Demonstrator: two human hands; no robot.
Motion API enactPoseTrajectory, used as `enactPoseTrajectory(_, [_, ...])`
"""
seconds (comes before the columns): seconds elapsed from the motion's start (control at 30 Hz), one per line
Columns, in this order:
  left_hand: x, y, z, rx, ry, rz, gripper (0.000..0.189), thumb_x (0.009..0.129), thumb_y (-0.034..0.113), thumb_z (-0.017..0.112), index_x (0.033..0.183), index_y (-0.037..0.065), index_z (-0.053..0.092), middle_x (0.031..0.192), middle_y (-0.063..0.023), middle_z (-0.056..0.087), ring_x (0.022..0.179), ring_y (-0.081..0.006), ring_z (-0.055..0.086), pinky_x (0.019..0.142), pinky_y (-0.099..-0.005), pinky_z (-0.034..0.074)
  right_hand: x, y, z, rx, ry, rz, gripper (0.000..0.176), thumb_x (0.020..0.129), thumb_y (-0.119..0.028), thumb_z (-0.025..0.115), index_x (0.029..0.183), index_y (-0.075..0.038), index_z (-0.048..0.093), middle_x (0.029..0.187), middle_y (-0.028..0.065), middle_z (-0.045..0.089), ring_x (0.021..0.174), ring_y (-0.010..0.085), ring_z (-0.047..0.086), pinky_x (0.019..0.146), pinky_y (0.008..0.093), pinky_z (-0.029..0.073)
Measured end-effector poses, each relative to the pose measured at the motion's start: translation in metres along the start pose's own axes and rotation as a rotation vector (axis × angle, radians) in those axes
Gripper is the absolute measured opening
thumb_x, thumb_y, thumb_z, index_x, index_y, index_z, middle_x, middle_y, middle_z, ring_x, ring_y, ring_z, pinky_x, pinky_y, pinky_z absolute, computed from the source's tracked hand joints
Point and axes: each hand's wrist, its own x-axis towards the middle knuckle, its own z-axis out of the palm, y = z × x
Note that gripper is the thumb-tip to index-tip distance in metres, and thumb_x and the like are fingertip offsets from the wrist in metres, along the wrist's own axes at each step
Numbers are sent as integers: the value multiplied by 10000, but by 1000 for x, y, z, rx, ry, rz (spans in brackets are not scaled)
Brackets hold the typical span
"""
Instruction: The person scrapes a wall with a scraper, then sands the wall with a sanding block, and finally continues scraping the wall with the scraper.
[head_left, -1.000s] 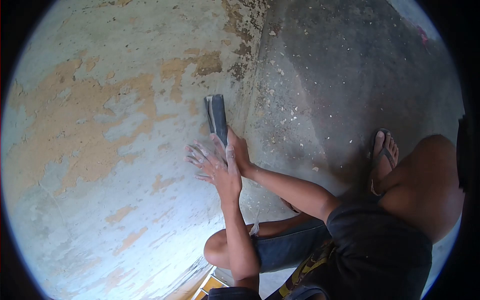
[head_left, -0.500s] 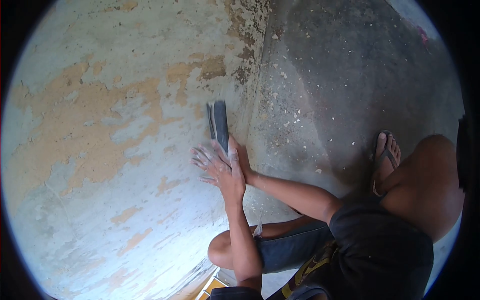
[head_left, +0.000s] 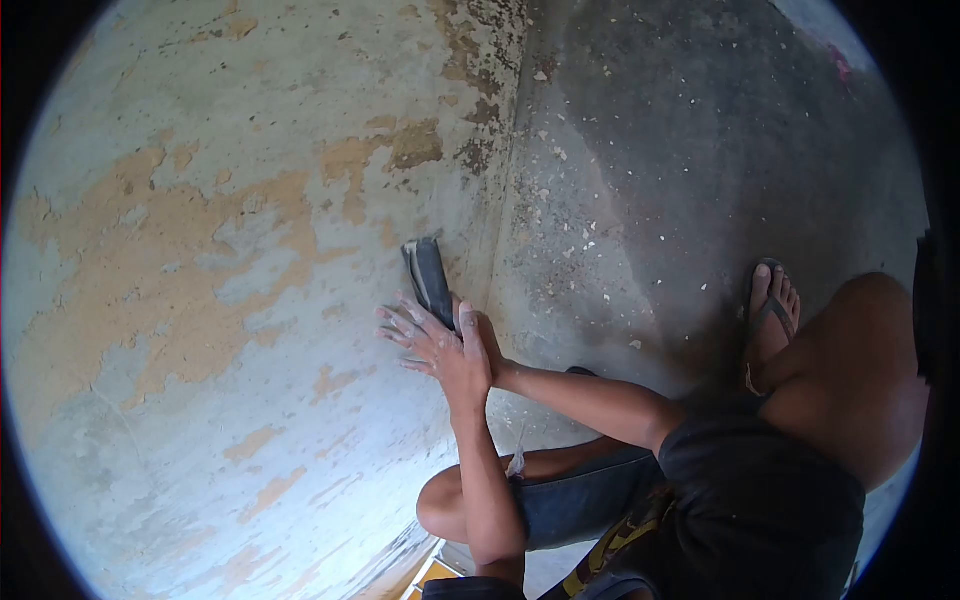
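A folded dark sheet, which looks like sandpaper, lies against the peeling wall with its far end sticking out past my fingers. My right hand grips its near end; most of those fingers are hidden behind my other hand. Across the right hand and the sheet's near end rests my left hand, its fingers spread towards the wall and its thumb lying along the right hand. Pale dust coats the fingers of my left hand.
Flaked paint chips are scattered over the grey floor, along its joint with the wall. My sandalled foot stands on the floor. My bent knee is close to the wall. Something yellow-framed shows at the bottom edge.
The sheet's far end has drawn back towards me and tilted slightly left. My right hand has moved back with it, while my left hand stays spread in nearly the same place.
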Motion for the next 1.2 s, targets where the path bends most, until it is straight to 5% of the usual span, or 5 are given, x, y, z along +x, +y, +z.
enactPoseTrajectory(0.53, [-4,5,-4,-77,8,3,902,933,600,461,1566,115,40,1623,-162,-76,1468,-411,-145,1079,-707,-54,-12,-19,-18,-138,-94,-26,352,938,-315,599,1140,-35,526,756,183,661,695,371,663,573,432,503])
enactPoseTrajectory(0.7, [-9,17,-40,7,231,123,775,960,487,490,1533,43,217,1605,-201,134,1480,-425,-17,1137,-622,21,12,-71,-34,162,-11,18,304,939,-215,639,1125,1,535,762,118,633,687,173,626,636,346,502])
enactPoseTrajectory(0.83, [-7,14,-87,-463,393,161,660,993,427,463,1454,-35,369,1493,-227,391,1427,-398,274,1154,-502,190,-9,-120,-32,498,-488,206,298,969,-282,618,1108,-24,564,858,21,591,794,83,542,709,266,463])
enactPoseTrajectory(1.03, [-21,-4,-123,-1327,-79,-33,670,986,500,468,1321,-80,487,1171,-198,631,1086,-259,603,984,-405,445,-7,-119,-50,1155,-1326,675,438,955,-453,585,1119,-47,575,842,5,566,739,96,525,681,239,428])
enactPoseTrajectory(1.2, [-27,20,-129,-1476,-162,-15,617,932,500,588,1190,-58,529,955,-184,655,828,-260,658,843,-384,532,-11,-121,-51,1170,-1372,586,534,950,-527,536,1117,-21,566,825,31,563,692,113,528,638,232,426])
